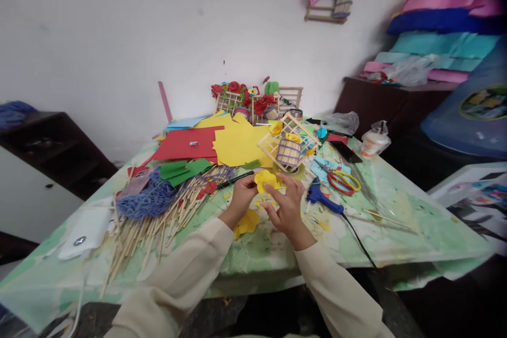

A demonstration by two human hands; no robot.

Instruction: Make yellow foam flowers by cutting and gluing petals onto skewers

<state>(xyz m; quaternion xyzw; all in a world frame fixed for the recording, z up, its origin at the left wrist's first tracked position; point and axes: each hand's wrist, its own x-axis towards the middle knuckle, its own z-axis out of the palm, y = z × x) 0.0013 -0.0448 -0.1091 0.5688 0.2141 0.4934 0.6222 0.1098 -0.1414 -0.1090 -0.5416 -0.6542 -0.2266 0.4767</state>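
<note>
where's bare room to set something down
The tablecloth looks bare at the right front corner, beyond the blue glue gun and thin sticks. Crowded: left, with blue yarn and piled sticks; ahead of the left hand and right hand, with yellow paper.

A smudged pale wall (158, 37) stands behind the table (428, 245), a dark shelf unit (85, 161) left, a brown cabinet (370, 103) right.

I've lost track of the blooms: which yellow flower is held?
The yellow flower pinched by the left hand, right hand fingers over it; others rest on the wooden lattice or table.
</note>
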